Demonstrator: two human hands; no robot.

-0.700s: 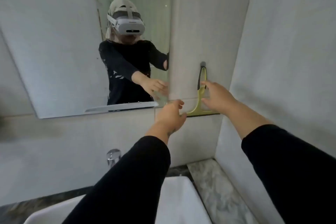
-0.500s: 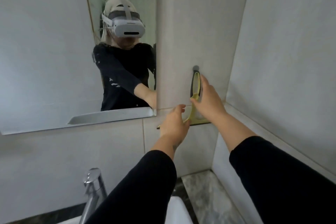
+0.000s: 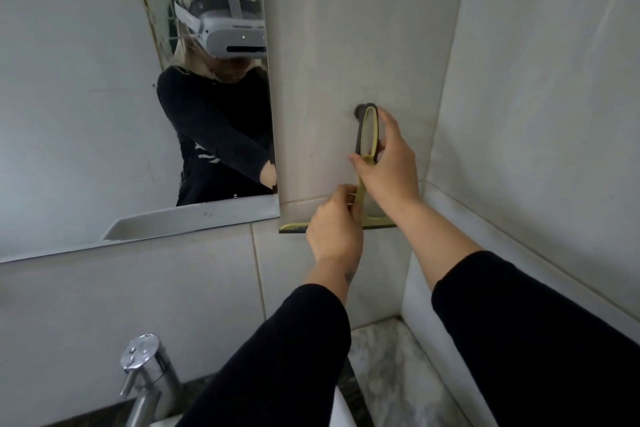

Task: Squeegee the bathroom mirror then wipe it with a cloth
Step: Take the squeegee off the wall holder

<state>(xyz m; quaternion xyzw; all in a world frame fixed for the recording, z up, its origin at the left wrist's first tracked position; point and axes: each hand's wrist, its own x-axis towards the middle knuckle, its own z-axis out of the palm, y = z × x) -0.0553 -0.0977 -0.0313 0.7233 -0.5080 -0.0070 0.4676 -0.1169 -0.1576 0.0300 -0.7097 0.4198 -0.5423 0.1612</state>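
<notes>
A yellow-green squeegee (image 3: 367,135) hangs by its loop handle from a dark hook (image 3: 360,110) on the tiled wall, just right of the mirror (image 3: 86,97). Its blade (image 3: 379,225) runs level at the bottom. My right hand (image 3: 388,163) grips the loop handle, thumb on the left side and fingers on the right. My left hand (image 3: 334,225) pinches the lower stem just above the blade. No cloth is in view.
A chrome tap (image 3: 145,374) stands at the lower left above the white basin (image 3: 341,406). A marble counter (image 3: 391,367) fills the corner where the right-hand tiled wall (image 3: 536,114) meets the back wall. The mirror reflects a person in a headset.
My right hand has closed around the squeegee's handle and my left hand has taken the stem. The view has come closer and shifted right.
</notes>
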